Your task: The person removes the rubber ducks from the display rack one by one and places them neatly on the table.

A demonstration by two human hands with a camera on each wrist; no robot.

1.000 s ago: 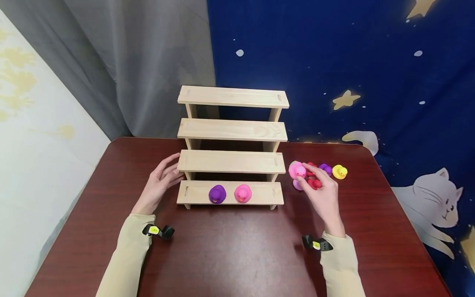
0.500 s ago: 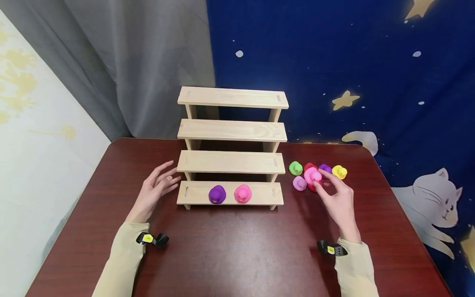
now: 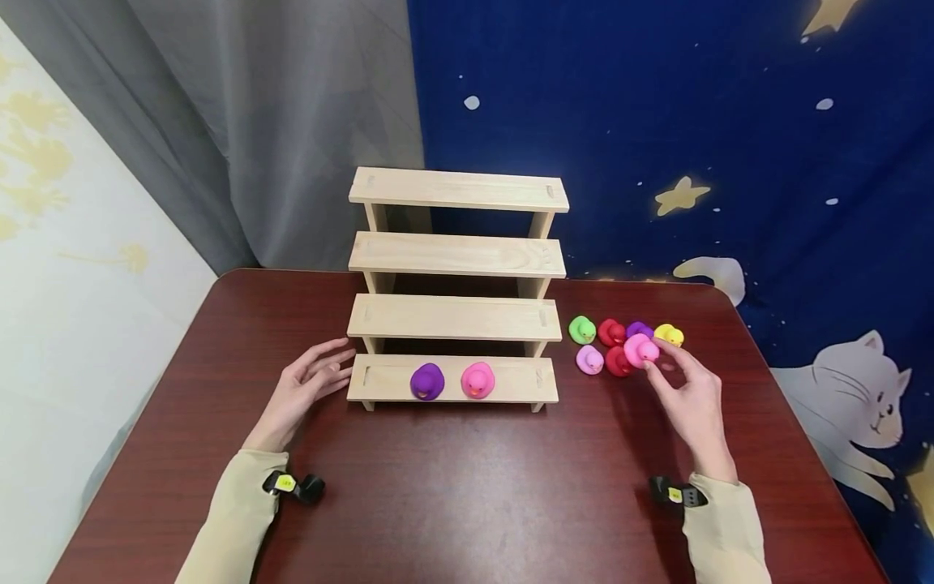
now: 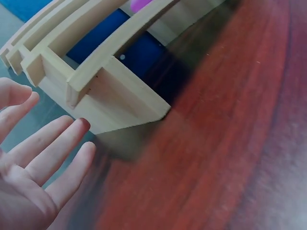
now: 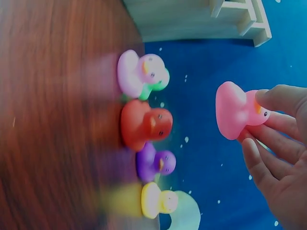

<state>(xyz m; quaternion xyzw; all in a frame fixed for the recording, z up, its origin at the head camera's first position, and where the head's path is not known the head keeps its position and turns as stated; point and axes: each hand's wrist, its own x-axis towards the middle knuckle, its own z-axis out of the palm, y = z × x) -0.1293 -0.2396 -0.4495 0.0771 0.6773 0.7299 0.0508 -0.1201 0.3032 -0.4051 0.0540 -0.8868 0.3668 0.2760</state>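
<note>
My right hand pinches a pink rubber duck between thumb and fingers, holding it above the tabletop. Below and behind it stand other ducks: a green duck, a lilac duck, two red ducks, a purple duck and a yellow duck. My left hand is beside the left side of the wooden stepped shelf, fingers extended and holding nothing. On the shelf's lowest step sit a purple duck and a pink duck.
The shelf stands on a dark red-brown table. Behind the table hang a grey curtain and a blue star-patterned cloth. A pale patterned surface lies to the left.
My right hand has carried the pink duck rightward across the group, uncovering the green and lilac ducks. My left hand has drawn slightly back and down along the shelf's side.
</note>
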